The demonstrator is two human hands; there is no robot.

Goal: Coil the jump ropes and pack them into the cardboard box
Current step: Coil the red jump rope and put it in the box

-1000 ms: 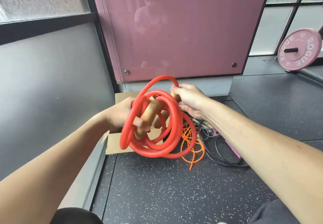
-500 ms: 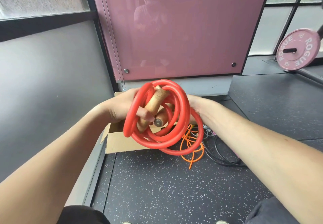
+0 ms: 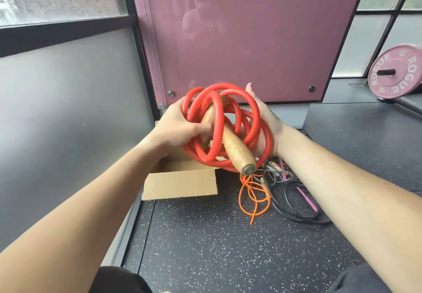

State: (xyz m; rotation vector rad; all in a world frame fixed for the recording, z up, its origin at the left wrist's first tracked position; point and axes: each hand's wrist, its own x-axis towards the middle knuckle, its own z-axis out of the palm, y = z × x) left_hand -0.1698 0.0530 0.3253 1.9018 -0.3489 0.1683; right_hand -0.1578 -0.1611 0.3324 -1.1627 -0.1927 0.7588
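the left hand (image 3: 180, 128) is clenched on the red rope (image 3: 253, 110), fingers curled round several loops and pressing the wooden handle (image 3: 235, 148) that pokes out of the bundle towards us. the right hand (image 3: 262, 119) lies flat against the far side of the coil, fingers straight and pointing up, propping it rather than gripping. both forearms reach forward from the bottom corners and meet at the coil, held in the air above the open box (image 3: 180, 184). the box sits on the speckled floor (image 3: 217, 247) against the left wall. just right of it lies a loose orange rope (image 3: 253, 199), then tangled black ropes (image 3: 294, 203), partly hidden by the right forearm. behind stands a pink panel (image 3: 239, 41), and far right a pink plate (image 3: 397, 71).
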